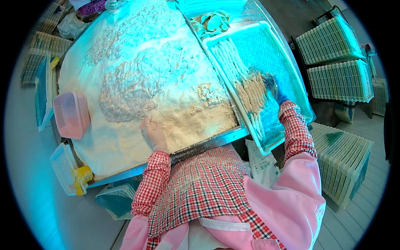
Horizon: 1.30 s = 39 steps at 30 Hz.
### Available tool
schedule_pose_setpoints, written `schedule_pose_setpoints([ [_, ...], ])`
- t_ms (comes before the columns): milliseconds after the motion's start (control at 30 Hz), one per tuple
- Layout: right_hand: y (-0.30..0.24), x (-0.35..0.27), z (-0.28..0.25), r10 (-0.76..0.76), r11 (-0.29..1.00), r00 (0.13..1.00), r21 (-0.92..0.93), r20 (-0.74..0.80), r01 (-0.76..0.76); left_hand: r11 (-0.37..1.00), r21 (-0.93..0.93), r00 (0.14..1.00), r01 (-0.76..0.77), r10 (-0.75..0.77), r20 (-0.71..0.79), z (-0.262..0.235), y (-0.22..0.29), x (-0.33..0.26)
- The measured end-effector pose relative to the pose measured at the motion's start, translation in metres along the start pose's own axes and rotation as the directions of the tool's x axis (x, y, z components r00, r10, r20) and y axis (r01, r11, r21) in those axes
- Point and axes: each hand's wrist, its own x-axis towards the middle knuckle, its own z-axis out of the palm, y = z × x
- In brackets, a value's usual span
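Note:
My left hand (pixel 154 134), in a pale glove, rests on the floury work table at the front edge of a broad mass of wet, pale, lumpy pieces (pixel 129 89). Its fingers are loosely bent, and I see nothing held in them. To the right, my right hand (pixel 274 88), in a bluish glove, reaches over a light mesh tray (pixel 266 46). Its fingers are stretched out and touch the right ends of several flour-coated strips (pixel 251 92). Paler long strips (pixel 229 58) lie side by side farther up the tray. What the strips are made of cannot be made out.
Loose flour (pixel 196 125) covers the table's near right part. A pink perforated basket (pixel 71 115) sits at its left edge, near a white tray with yellow tape (pixel 83 177). Stacked trays (pixel 341 162) stand at right. A crumpled cloth (pixel 212 23) lies beyond the mesh tray.

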Motion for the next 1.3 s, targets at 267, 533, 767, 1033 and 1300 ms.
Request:
schedule_pose_setpoints([
  [267,0.013,-0.044,-0.041,0.097,0.959,0.993,-0.274,0.073,-0.073,0.910,-0.404,0.988,0.096,-0.039,0.147,-0.012,-0.038,-0.006],
  [533,0.014,-0.071,0.024,-0.311,0.855,0.936,-0.479,-0.168,0.198,0.993,-0.021,0.979,-0.112,0.114,0.167,-0.048,-0.014,0.058],
  [767,0.025,-0.154,0.260,-0.448,0.592,0.785,-0.516,0.427,0.619,0.887,0.093,0.832,-0.452,0.381,0.402,-0.096,-0.083,0.031],
  [1033,0.100,-0.173,0.390,-0.298,-0.316,0.364,-0.451,0.882,0.835,0.933,0.212,0.957,-0.289,0.277,0.087,-0.103,-0.148,0.056],
  [1300,0.085,-0.147,0.367,-0.198,0.923,0.880,-0.219,0.432,0.315,0.825,-0.237,0.716,-0.513,0.564,0.411,-0.110,-0.129,0.058],
])
